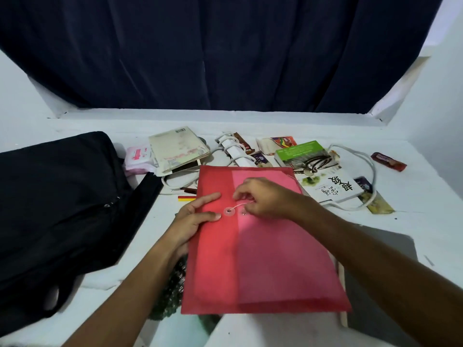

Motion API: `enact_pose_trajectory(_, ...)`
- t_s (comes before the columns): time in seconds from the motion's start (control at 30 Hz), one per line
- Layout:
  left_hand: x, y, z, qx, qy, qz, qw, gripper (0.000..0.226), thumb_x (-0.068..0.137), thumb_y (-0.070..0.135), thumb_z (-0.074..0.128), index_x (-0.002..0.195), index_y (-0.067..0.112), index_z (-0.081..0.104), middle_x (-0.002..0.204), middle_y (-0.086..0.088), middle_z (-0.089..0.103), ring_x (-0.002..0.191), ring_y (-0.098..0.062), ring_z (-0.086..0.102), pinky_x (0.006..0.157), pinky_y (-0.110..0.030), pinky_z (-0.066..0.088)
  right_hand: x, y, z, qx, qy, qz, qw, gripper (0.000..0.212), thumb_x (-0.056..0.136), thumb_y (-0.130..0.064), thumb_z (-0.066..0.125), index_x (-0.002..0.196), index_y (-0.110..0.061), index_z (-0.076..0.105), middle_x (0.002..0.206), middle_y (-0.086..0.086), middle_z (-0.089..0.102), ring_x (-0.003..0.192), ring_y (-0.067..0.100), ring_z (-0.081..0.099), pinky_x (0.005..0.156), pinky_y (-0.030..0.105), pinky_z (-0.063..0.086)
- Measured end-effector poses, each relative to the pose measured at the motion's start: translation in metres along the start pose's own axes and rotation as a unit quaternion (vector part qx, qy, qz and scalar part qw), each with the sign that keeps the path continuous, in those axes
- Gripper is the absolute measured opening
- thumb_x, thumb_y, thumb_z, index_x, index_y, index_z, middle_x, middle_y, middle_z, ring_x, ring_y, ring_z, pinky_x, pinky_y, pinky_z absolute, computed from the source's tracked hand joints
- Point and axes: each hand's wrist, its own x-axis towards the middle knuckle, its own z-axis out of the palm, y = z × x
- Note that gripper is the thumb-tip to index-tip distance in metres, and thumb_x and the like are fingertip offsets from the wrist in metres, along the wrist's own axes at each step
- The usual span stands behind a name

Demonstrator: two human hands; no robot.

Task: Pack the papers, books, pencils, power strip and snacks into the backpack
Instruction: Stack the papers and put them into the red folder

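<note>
Pretty dim shot overall, with a cool bluish cast on the white tabletop (pixel 288 126). The light seems soft and comes from above and in front, so shadows are weak: there's a grey patch on the tabletop at lower right and a faint one under the red folder (pixel 263 259). No hard glare anywhere, just a dull sheen on the folder's lighter half. The dark curtain (pixel 225 51) and the black backpack (pixel 62 209) swallow nearly all detail. Wide-angle lens bends the ledge and wall edges hard toward the corners. The whole thing is slightly soft and smeary, and the forearms at the bottom are blurrier.
</note>
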Motion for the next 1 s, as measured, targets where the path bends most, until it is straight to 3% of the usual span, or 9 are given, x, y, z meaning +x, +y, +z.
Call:
enact_pose_trajectory(0.13,-0.001,-0.009,-0.004,-0.006,0.006,-0.005,1.000,0.054,0.066,-0.008,0.071,0.114,0.018,0.068,0.103,-0.015,0.072,0.086,-0.026,0.068,0.074,-0.036,0.060,-0.002,0.011,0.015,-0.016,-0.001,-0.001,1.000,0.010,0.081,-0.012,0.061,0.074,-0.008,0.067,0.074,-0.004,0.056,0.069,0.009,0.050,0.069,0.031,0.044)
enact_pose_trajectory(0.23,0.000,-0.011,-0.006,0.022,0.017,-0.001,1.000,0.052,0.072,-0.016,0.067,0.110,0.019,0.069,0.094,-0.009,0.074,0.079,-0.022,0.069,0.071,-0.033,0.060,-0.005,0.010,0.010,0.057,0.011,0.012,0.998,0.013,0.082,-0.015,0.066,0.077,-0.003,0.069,0.069,-0.003,0.061,0.064,0.003,0.053,0.064,0.025,0.044)
enact_pose_trajectory(0.33,-0.001,-0.008,-0.008,0.050,0.016,-0.001,0.999,0.049,0.073,-0.017,0.067,0.106,0.018,0.071,0.088,-0.006,0.075,0.074,-0.018,0.070,0.065,-0.029,0.060,-0.006,0.007,0.002,0.170,0.034,0.025,0.985,0.004,0.082,0.001,0.068,0.084,0.002,0.071,0.051,-0.012,0.060,0.047,-0.005,0.051,0.051,0.010,0.040)
enact_pose_trajectory(0.43,-0.002,-0.006,-0.011,0.056,0.016,-0.010,0.998,0.047,0.072,-0.017,0.066,0.105,0.017,0.072,0.086,-0.007,0.074,0.070,-0.018,0.069,0.061,-0.028,0.058,-0.006,0.010,0.007,0.210,0.116,0.013,0.971,0.013,0.081,0.006,0.067,0.092,0.003,0.073,0.054,-0.017,0.062,0.051,-0.007,0.052,0.053,0.007,0.037)
enact_pose_trajectory(0.5,-0.002,-0.005,-0.012,0.035,0.014,-0.016,0.999,0.048,0.073,-0.018,0.064,0.106,0.016,0.071,0.086,-0.010,0.073,0.068,-0.020,0.069,0.061,-0.029,0.059,-0.008,0.014,0.013,0.124,0.179,-0.045,0.975,0.014,0.081,0.001,0.066,0.089,-0.004,0.076,0.070,-0.010,0.064,0.063,-0.001,0.056,0.058,0.017,0.043)
enact_pose_trajectory(0.57,-0.002,-0.003,-0.013,0.022,0.011,-0.016,1.000,0.050,0.073,-0.019,0.063,0.108,0.015,0.070,0.087,-0.012,0.073,0.069,-0.020,0.068,0.060,-0.029,0.059,-0.011,0.022,0.020,-0.067,0.200,-0.128,0.969,0.020,0.080,-0.007,0.058,0.085,-0.014,0.077,0.076,0.000,0.063,0.067,0.009,0.057,0.056,0.026,0.045)
enact_pose_trajectory(0.77,-0.002,-0.005,-0.019,0.016,0.005,-0.020,1.000,0.054,0.073,-0.021,0.061,0.113,0.014,0.069,0.085,-0.012,0.073,0.067,-0.019,0.069,0.060,-0.028,0.059,-0.019,0.025,0.027,-0.351,0.122,-0.202,0.906,0.024,0.085,-0.021,0.050,0.087,-0.018,0.074,0.074,0.005,0.056,0.063,0.022,0.057,0.041,0.023,0.030)
enact_pose_trajectory(0.9,0.002,-0.008,-0.026,0.004,0.015,-0.032,0.999,0.055,0.074,-0.021,0.059,0.115,0.014,0.068,0.084,-0.014,0.072,0.062,-0.019,0.068,0.059,-0.027,0.059,-0.028,-0.002,0.021,-0.366,0.004,-0.188,0.911,0.014,0.072,-0.016,0.057,0.074,-0.015,0.071,0.070,0.005,0.058,0.059,0.026,0.060,0.040,0.025,0.039)
enact_pose_trajectory(1.0,0.006,-0.007,-0.026,-0.003,0.014,-0.049,0.999,0.055,0.074,-0.021,0.059,0.115,0.014,0.068,0.086,-0.018,0.072,0.061,-0.022,0.067,0.060,-0.031,0.059,-0.036,-0.036,0.016,-0.363,-0.099,-0.104,0.921,0.014,0.074,-0.002,0.062,0.087,-0.008,0.062,0.086,0.010,0.062,0.075,0.031,0.062,0.055,0.032,0.042)
